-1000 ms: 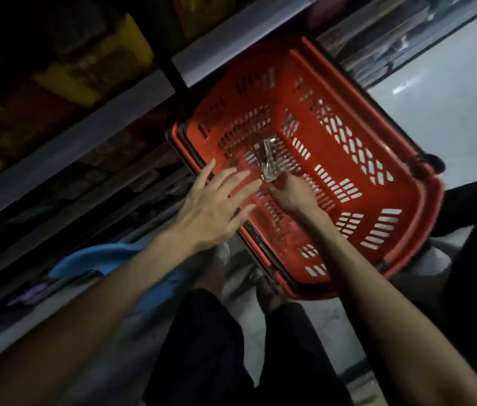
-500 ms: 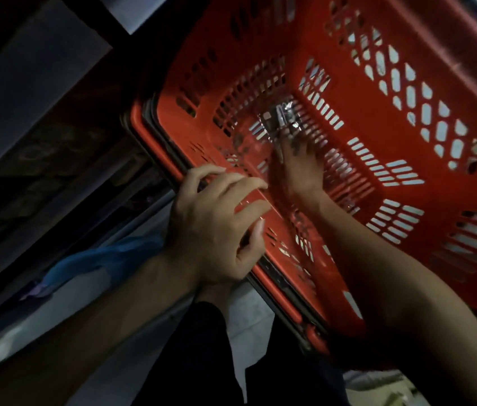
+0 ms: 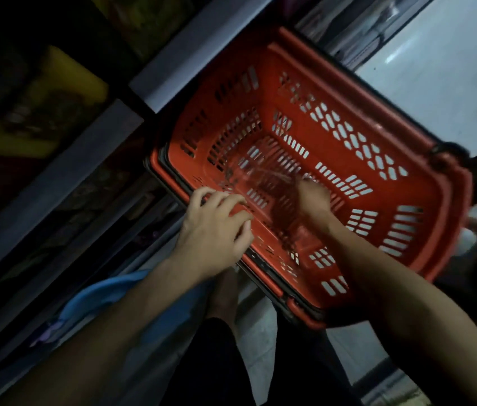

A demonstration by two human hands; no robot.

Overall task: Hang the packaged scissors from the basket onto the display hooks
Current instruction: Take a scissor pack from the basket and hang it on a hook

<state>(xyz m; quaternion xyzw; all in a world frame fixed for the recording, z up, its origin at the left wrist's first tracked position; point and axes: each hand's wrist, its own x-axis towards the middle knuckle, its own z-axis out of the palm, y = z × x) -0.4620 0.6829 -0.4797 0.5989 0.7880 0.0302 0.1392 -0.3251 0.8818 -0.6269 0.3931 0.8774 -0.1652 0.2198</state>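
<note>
A red plastic basket [image 3: 348, 92] with slotted walls stands on the floor in front of me. My right hand [image 3: 311, 197] is deep inside it, fingers closed on a clear, blurred packet of scissors [image 3: 256, 178] that lies over the basket's floor. My left hand [image 3: 216, 227] rests on the basket's near-left rim with fingers curled over the edge; nothing else is in it. No display hooks are in view.
Dark store shelving with grey shelf edges [image 3: 172, 63] runs along the left, with yellow packs [image 3: 64, 92] on it. A blue object [image 3: 105, 291] lies low at the left. My dark-clad knees [image 3: 231, 361] are below. Pale floor [image 3: 451, 68] at right.
The view has pulled back from the basket. My right hand has drawn the clear packet from the basket's far floor toward the near side. My left hand stays on the rim.
</note>
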